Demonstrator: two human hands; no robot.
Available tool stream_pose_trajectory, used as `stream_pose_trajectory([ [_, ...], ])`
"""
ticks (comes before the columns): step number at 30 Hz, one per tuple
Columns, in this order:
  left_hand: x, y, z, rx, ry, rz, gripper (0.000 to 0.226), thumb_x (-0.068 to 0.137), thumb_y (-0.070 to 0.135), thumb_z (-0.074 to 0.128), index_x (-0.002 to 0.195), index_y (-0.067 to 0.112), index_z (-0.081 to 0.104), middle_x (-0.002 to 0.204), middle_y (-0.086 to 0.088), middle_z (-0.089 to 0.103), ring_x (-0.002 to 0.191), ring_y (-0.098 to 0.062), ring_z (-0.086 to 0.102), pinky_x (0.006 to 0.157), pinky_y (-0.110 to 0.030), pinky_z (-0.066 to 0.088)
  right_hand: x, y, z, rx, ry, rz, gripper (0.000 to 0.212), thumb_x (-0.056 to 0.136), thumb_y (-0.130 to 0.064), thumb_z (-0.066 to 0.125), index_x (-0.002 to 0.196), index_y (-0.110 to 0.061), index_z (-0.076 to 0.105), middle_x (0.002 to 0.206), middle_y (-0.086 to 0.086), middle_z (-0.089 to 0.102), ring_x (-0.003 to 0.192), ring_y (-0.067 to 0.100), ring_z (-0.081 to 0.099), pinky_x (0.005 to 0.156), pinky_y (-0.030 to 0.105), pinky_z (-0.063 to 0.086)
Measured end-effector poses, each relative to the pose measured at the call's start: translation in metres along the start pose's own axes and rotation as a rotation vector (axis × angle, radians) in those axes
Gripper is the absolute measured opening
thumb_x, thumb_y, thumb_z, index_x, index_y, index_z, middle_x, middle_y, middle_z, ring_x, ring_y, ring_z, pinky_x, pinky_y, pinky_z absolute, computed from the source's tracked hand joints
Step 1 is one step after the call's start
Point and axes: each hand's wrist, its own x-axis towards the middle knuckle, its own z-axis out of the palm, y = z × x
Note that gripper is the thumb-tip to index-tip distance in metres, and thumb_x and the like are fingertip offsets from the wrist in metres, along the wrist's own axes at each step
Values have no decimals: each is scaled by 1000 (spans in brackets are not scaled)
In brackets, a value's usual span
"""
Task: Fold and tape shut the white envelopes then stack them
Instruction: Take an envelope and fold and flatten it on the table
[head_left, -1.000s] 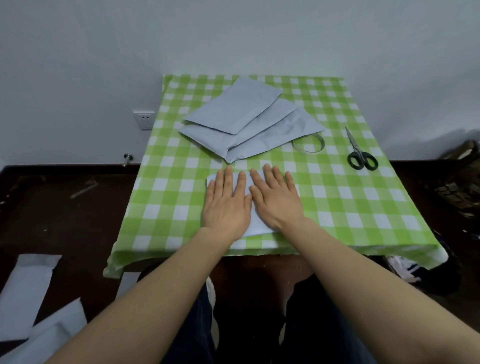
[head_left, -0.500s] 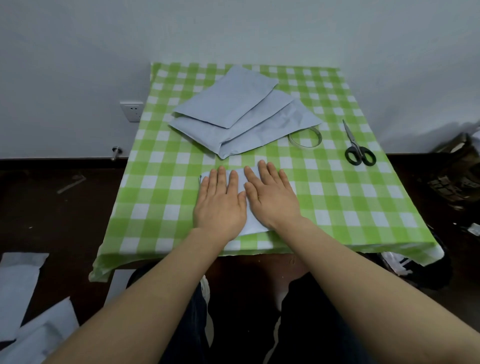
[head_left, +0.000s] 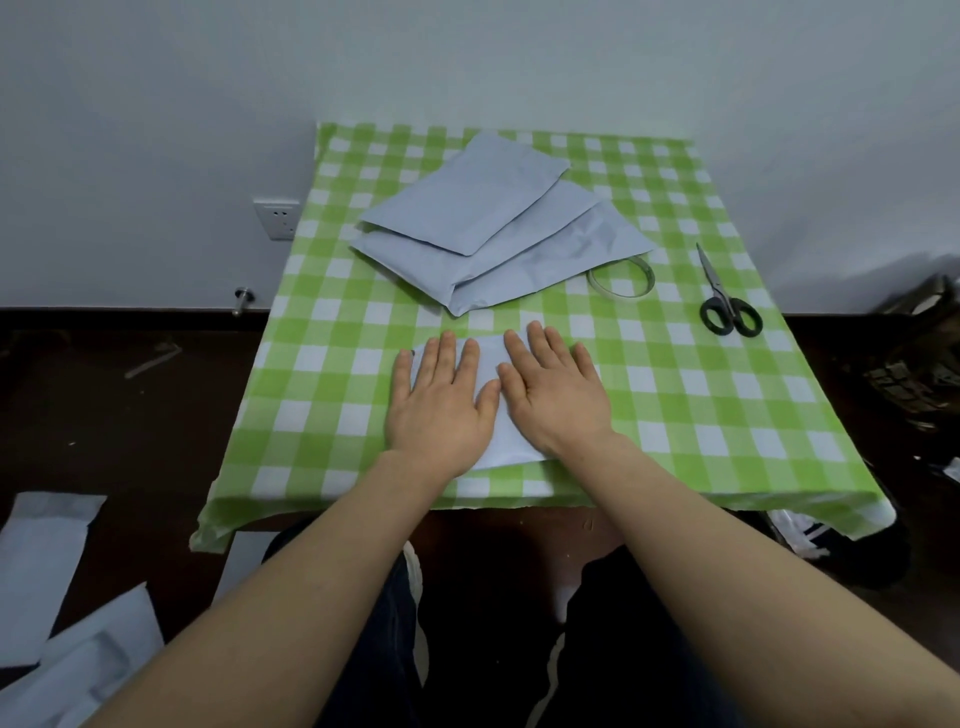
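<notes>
Left hand and right hand, fingers flat and released, press folded envelope on bench, nearer than envelope pile. Risk: lifting 1 hand for tape roll lets fold spring open.

Most of the folded envelope is covered by the left hand and right hand; the tape roll's far rim is hidden under the envelope pile.

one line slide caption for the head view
Left hand and right hand press a white paper envelope flat on the green checked tablecloth, clear tape roll and black-handled scissors nearby.
</notes>
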Motion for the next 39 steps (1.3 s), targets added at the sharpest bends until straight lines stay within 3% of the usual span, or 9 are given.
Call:
stream_pose_trajectory([
  [6, -4, -16, -1, -7, -11, -82, 78, 92, 61, 9, 150, 10, -3, 158, -6, -6, 145, -17, -8, 114, -39, -15, -2, -1, 2, 39, 4, 78, 62, 99, -47, 10, 152, -16, 4, 160, -2, -4, 146, 10, -8, 119, 36, -7],
  [12, -3, -12, -12, 49, -49, -110, 75, 94, 58, 10, 150, 9, -2, 158, -6, -6, 145, -21, -11, 109, -46, -21, -2, 1, -9, 93, -50, 163, 60, 100, -45, 9, 152, -17, 1, 159, 2, -8, 146, 15, -12, 115, 44, -16],
  [16, -12, 8, -15, 8, 72, 2, 60, 99, 40, 13, 150, 13, -4, 159, -3, -6, 145, -20, -10, 114, -42, -12, -16, -5, -16, 35, 46, 51, 55, 101, -38, 15, 152, -21, 2, 160, 0, -6, 146, 15, -11, 113, 40, -17],
  [18, -18, 16, -5, -12, 76, 54, 56, 100, 36, 9, 150, 14, -6, 158, -3, -8, 145, -19, -10, 116, -39, -10, -27, -8, -7, -5, 47, -22, 57, 98, -43, 7, 152, -23, 3, 160, -1, -4, 146, 15, -7, 114, 37, -15],
  [22, -20, 16, 12, -17, 114, 60, 72, 83, 42, -18, 149, 15, -9, 158, -3, -12, 145, -19, -11, 114, -35, -11, -30, -1, 11, -10, 94, -49, 79, 79, -50, -15, 151, -26, 5, 160, -1, 0, 147, 15, -2, 116, 35, -10],
  [28, -22, 16, 16, -6, 137, 67, 74, 81, 41, -18, 149, 14, -8, 157, -4, -12, 145, -20, -11, 114, -35, -11, -30, 0, 16, -45, 97, -61, 76, 81, -49, -15, 151, -26, 2, 160, 0, -1, 147, 15, -3, 116, 36, -8],
  [30, -22, 16, 14, 2, 128, 61, 70, 85, 42, -17, 149, 14, -9, 157, -4, -13, 145, -20, -12, 114, -35, -11, -30, -1, 11, -43, 70, -56, 68, 87, -48, -11, 151, -27, 1, 160, -1, -3, 147, 14, -5, 116, 37, -10],
  [34, -15, 16, 0, -7, 90, 50, 55, 101, 35, 7, 150, 13, -5, 158, -4, -10, 145, -19, -11, 115, -37, -11, -23, -3, -9, 25, 22, -8, 51, 102, -37, 14, 151, -26, 12, 160, -4, 4, 146, 10, 0, 115, 37, -12],
  [39, -2, 15, 1, -8, 64, 39, 54, 101, 32, 10, 150, 13, -5, 158, -3, -9, 145, -17, -10, 116, -37, -10, -3, -4, -7, 32, -6, -97, 50, 103, -35, 16, 151, -24, 10, 160, -3, 4, 146, 11, -1, 116, 33, -9],
])
